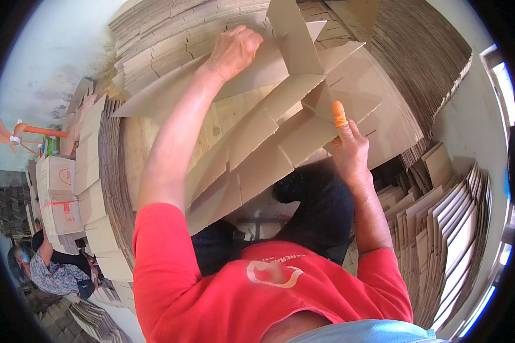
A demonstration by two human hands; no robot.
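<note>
A partly opened brown cardboard box (257,163) stands slanted in front of me, its flaps spread and one flap upright at its far end. My left hand (234,52) is above the far left flap, its fingers curled closed; what they hold, if anything, is hidden. An orange cover shows at one of its fingertips. At the box's right edge, my right hand (350,150) grips the cardboard, with an orange-covered digit stretched up along the panel and the other fingers bent and partly hidden. Under the box lies a pale wooden board (214,123).
Tall stacks of flat cardboard (418,51) rise at the far side, with another stack (111,171) on the left. More folded sheets (440,240) lean at the right. At the left are a printed carton (60,197), an orange fan (17,139) and another person (63,273).
</note>
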